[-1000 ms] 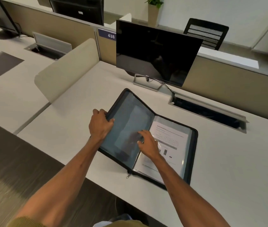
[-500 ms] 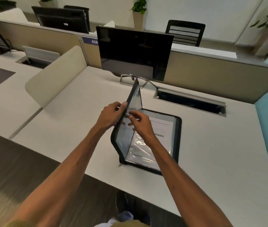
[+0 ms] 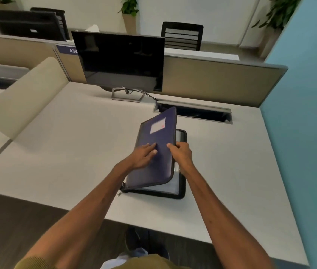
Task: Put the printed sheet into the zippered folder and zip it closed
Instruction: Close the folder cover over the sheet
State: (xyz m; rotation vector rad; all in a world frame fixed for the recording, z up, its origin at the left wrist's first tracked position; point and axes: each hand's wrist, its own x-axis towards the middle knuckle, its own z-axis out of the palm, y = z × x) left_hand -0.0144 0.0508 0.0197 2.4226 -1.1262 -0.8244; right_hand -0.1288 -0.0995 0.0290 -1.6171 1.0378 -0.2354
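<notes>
I find the dark navy fabric zippered folder (image 3: 154, 152) lying near the front edge of the pale grey desk (image 3: 76, 152), its upper cover tilted partway down over the lower half, hinged along the left side. The white printed sheet (image 3: 174, 186) sits inside on the lower half; only a strip of it shows beneath the cover along the near and right edges. My left hand (image 3: 144, 155) rests flat on the outside of the cover, fingers (image 3: 151, 147) extended and gripping nothing, apparently to press the cover down. My right hand (image 3: 182, 153) curls over the cover's right edge, thumb on top and the remaining fingers tucked beneath, grasping that edge, presumably to steady its descent and keep it aligned with the lower rim. The small metal zipper pull (image 3: 119, 194) hangs loose at the near-left corner, untouched. I judge insertion complete and closing of the cover under way; zipping is not yet begun. A black monitor (image 3: 120, 59) stands well behind, clear of the work.
</notes>
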